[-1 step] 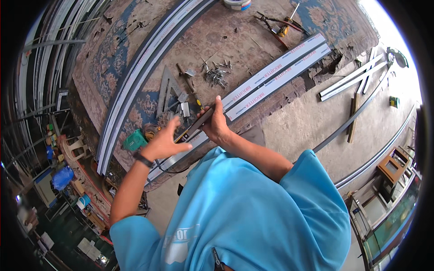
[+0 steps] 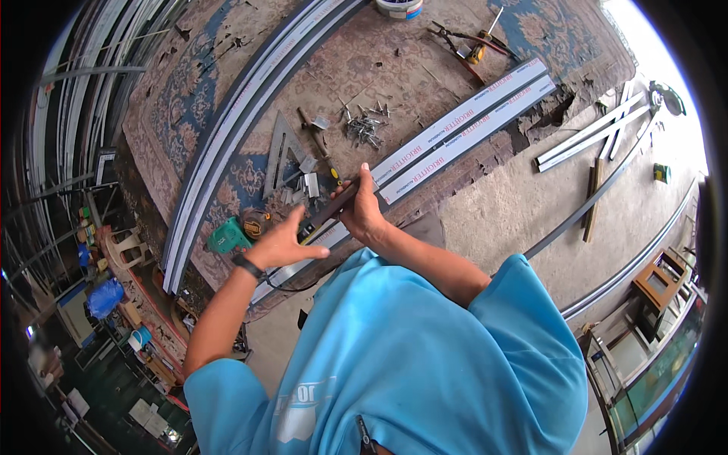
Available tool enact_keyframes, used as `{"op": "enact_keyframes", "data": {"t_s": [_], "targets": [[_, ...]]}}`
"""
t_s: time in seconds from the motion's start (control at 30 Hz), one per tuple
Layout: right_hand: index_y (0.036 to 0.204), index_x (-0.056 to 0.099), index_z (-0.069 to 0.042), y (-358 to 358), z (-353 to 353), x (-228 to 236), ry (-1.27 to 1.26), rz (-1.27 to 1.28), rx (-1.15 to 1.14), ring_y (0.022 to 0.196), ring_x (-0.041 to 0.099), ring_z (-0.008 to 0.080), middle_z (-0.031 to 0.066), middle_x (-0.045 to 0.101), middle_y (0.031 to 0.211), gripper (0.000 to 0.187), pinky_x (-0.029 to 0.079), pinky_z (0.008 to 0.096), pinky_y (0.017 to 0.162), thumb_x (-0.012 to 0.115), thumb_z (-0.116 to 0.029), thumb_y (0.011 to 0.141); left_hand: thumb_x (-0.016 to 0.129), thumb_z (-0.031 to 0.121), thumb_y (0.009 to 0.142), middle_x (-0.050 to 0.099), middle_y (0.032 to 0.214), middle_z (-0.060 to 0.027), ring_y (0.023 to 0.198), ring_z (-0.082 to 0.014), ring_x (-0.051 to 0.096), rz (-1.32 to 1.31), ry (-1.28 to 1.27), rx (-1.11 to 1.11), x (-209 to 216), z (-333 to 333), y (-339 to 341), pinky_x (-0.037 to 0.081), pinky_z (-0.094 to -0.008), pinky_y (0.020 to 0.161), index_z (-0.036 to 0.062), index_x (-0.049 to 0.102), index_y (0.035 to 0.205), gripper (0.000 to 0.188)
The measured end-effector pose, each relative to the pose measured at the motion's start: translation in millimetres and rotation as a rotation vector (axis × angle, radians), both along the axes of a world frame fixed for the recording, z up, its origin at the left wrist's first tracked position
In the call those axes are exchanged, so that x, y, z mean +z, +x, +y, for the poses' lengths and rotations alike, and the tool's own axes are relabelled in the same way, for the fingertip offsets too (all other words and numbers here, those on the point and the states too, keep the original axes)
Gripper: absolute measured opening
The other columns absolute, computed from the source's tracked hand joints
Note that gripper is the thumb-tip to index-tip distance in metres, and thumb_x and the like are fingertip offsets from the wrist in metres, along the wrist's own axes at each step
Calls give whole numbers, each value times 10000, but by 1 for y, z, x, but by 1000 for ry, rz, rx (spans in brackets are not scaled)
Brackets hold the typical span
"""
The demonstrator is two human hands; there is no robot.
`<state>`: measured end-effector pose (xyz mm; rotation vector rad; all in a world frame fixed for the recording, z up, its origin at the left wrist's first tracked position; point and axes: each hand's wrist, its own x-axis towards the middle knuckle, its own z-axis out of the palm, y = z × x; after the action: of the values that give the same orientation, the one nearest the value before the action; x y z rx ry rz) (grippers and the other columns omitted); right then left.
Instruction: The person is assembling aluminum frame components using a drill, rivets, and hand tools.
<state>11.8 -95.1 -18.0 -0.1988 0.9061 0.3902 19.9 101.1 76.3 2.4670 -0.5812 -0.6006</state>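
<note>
On the left of the desk (image 2: 318, 91) lie long gray and white strips (image 2: 262, 85), and next comes a green tool (image 2: 225, 236) near the left hand (image 2: 280, 243), which has its fingers and thumb spread wide, though I can't tell if it touches the dark bar (image 2: 336, 204). A metal triangle (image 2: 277, 163) lies flat just past that hand, and the dark bar slants up into the right hand (image 2: 364, 211), whose fingers curl around it with the thumb sticking up. Small screws (image 2: 365, 130) sit in a pile past the right hand, and two white-topped strips (image 2: 462, 125) lie side by side to the right.

dark brown bar (image 2: 332, 207) | slim, straight | diagonal | between the hands (image 2: 365, 214)
</note>
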Motion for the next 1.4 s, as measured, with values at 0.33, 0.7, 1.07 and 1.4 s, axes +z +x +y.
{"op": "enact_keyframes", "data": {"t_s": [0.33,0.7,1.07,1.4], "targets": [[982,525,-89,-3,3,-5,-20,16,8,852,552,254,71,539,868,671,497,429,864,613,-749,906,843,374,822,741,847,-208,783,-358,734,325,273,141,-12,-17,-10,574,-433,732,-19,711,1100,499],[985,519,-104,-4,-2,-8,-33,-2,57,859,558,261,72,555,893,664,489,474,856,592,-759,912,863,519,778,741,1047,-240,1022,-364,726,609,194,159,-10,-17,-11,551,-432,893,-27,664,1246,746],[1033,596,-97,-19,20,50,-242,-498,414,929,578,175,39,592,956,542,472,350,839,534,-636,1023,791,290,863,692,897,-251,904,-491,660,345,323,130,60,15,-55,530,-506,812,-33,662,1094,418],[1224,638,-48,7,-75,34,-1217,-1570,1225,1087,644,368,178,662,1185,493,531,432,973,851,-226,817,624,208,1025,612,693,-31,564,-135,587,594,-157,748,180,54,-78,450,-314,515,13,616,1207,267]]}}
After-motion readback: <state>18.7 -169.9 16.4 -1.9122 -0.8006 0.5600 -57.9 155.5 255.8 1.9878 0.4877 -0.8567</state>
